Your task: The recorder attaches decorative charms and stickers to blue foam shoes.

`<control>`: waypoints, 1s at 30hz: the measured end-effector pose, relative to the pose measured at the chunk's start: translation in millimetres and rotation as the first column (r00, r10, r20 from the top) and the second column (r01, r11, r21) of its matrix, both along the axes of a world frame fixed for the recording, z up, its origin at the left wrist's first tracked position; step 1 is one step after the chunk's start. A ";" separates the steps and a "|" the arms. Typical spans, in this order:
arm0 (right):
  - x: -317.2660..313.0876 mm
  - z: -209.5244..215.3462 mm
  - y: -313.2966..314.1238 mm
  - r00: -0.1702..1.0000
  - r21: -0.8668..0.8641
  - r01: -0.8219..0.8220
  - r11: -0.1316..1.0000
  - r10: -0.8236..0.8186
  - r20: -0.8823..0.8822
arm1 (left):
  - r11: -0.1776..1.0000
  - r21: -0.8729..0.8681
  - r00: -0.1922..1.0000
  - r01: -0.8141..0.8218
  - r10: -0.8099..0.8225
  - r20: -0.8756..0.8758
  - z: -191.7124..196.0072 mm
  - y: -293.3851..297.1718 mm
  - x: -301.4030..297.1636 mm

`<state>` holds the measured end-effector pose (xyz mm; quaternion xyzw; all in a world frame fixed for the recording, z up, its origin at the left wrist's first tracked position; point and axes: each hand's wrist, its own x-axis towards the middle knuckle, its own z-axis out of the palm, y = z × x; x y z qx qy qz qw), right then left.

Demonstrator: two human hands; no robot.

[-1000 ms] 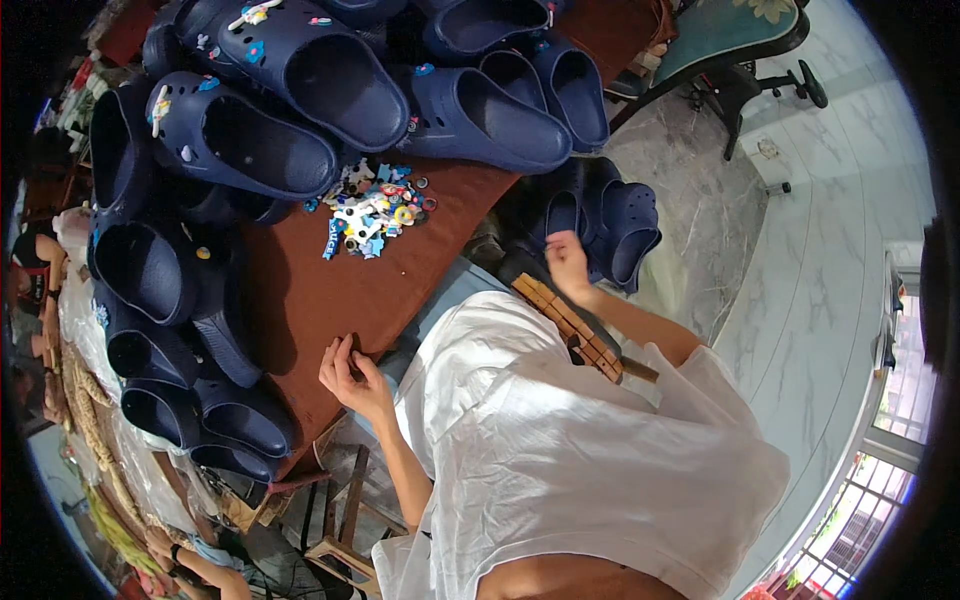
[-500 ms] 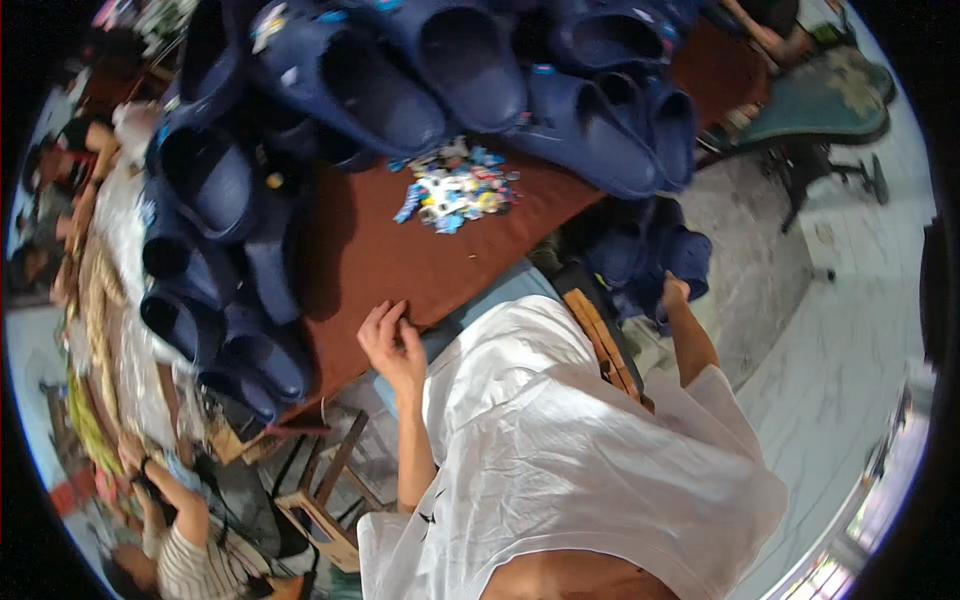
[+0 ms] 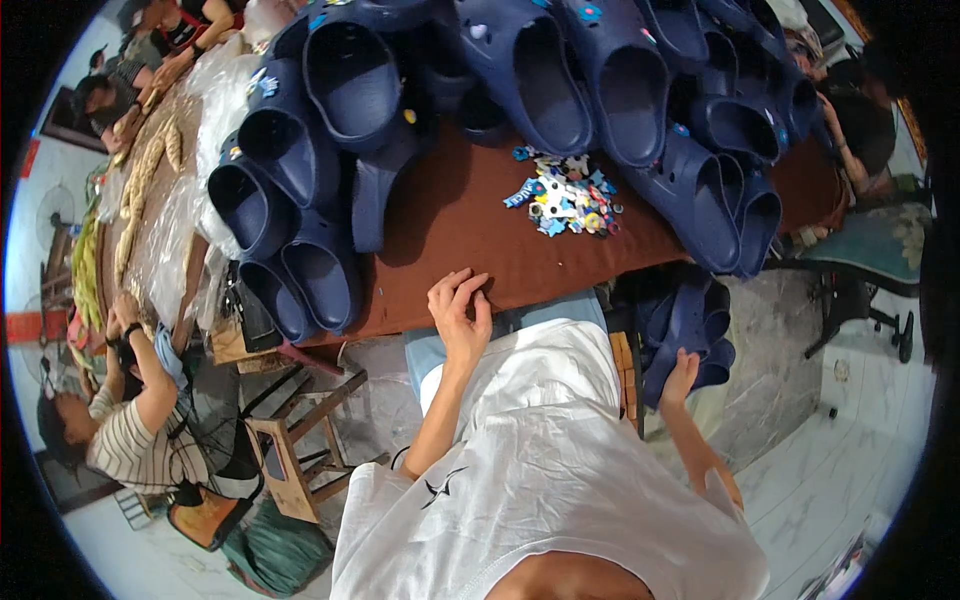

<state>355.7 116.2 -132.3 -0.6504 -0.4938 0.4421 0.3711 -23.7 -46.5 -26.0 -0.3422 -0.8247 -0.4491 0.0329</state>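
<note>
By the right side of my lap, my right hand (image 3: 680, 378) grips a navy foam clog (image 3: 672, 345) by its near end, among several other navy clogs (image 3: 715, 320) low beside the table. My left hand (image 3: 462, 318) rests at the front edge of the brown-covered table (image 3: 520, 262), fingers loosely bent and apart, holding nothing. Ahead of it on the cloth lies a small heap of colourful shoe charms (image 3: 568, 200). Navy clogs (image 3: 630, 100) crowd the far side of the table, some carrying small charms. More clogs (image 3: 322, 280) line the left side.
A wooden stool (image 3: 290, 460) stands on the floor at left. Beyond it a person in a striped shirt (image 3: 150, 420) sits at another table with plastic film (image 3: 180, 235). A green-seated swivel chair (image 3: 870, 245) is at right, near another person (image 3: 860, 125).
The view has turned, so the table sits more squarely ahead. My right hand, earlier at the clogs on the right, now has one clog in its grip. My left hand remains by the table edge.
</note>
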 end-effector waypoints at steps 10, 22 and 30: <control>-31.6 75.7 -75.4 0.585 0.147 -0.786 0.601 0.643 0.494 | 0.977 0.215 0.944 -0.005 -0.066 0.322 19.9 -5.3 16.0; -121.1 128.5 -47.8 0.304 0.329 -0.934 0.142 0.801 0.515 | 0.919 0.395 0.733 -0.001 -0.268 0.625 27.8 -6.2 34.3; -251.6 142.5 -73.0 0.336 0.247 -0.930 0.271 0.899 0.280 | 0.915 0.380 0.822 -0.134 -0.112 0.558 30.8 -9.5 18.0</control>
